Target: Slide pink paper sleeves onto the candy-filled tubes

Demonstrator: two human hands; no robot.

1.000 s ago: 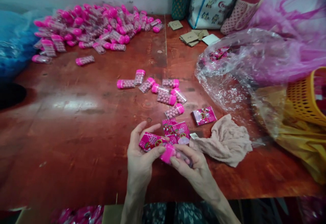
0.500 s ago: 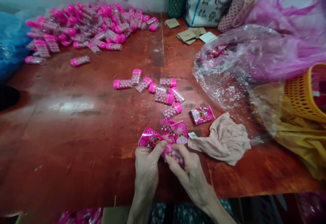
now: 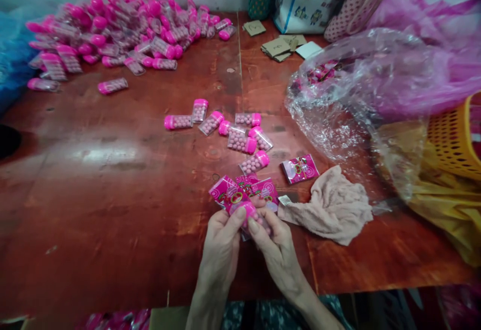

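My left hand [image 3: 222, 237] and my right hand [image 3: 278, 242] are closed around one small clear candy bottle [image 3: 248, 211] with a pink cap and pink balls inside. My left thumb presses at the cap; my right thumb and fingers wrap the clear body, hiding part of it. Just beyond my left fingers shows a flat printed pink sleeve [image 3: 225, 190]; whether that hand pinches it I cannot tell. More printed sleeves [image 3: 266, 190] lie directly behind the bottle. Farther back sit several loose candy bottles [image 3: 240, 142], the nearest bottle [image 3: 255, 162] just past the sleeves.
A large heap of capped bottles [image 3: 124, 34] covers the back left. To the right lie a stack of sleeves [image 3: 300, 169], a crumpled pink cloth [image 3: 334, 205] and a clear plastic bag [image 3: 330, 114]. Cardboard pieces [image 3: 277, 47], a yellow basket [image 3: 451, 139] and bags stand beyond.
The bottle has turned between my hands, its cap now facing up more. My right thumb has shifted toward the cap. The sleeve by my left hand now lies flatter. The view has shifted slightly.
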